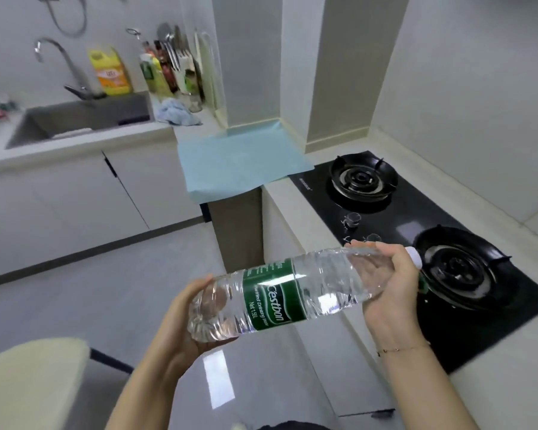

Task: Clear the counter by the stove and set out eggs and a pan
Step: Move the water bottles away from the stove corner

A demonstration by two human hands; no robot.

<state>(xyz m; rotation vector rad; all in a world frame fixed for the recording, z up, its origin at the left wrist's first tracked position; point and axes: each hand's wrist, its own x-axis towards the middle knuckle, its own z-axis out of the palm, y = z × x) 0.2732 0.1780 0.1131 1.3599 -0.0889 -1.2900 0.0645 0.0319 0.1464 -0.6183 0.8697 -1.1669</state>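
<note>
— Sink (44,125) first, grey and deep, far on my left, with a bent silver tap (59,60) over it. What sits next to it?

— I see a big yellow soap jug (111,71) behind the sink. Then a bunch of sauce bottles (159,72) and a crumpled pale blue cloth (176,113) on the counter.

— And after that?

— A flat light blue sheet (239,162) covers the counter corner by the stove and hangs over its edge. Nothing stands on the sheet.

— Where is my left hand (184,321)?

— Low in the middle. Its fingers are curled under the bottom end of the clear plastic water bottle with a green label (274,293). It cups the bottle from below.

— Where is the bottle itself?

— Up in the air, lying on its side, over the floor and the counter edge. Its white cap points right, toward the stove.

— And my right hand (389,280)?

— It grips the bottle near the neck, fingers wrapped round it. A thin bracelet is on that wrist.

— What is on the far right?

— The black glass gas stove (416,218) with two round burners and two knobs between them. Both burners are bare. The bottle cap is over the near burner.
</note>
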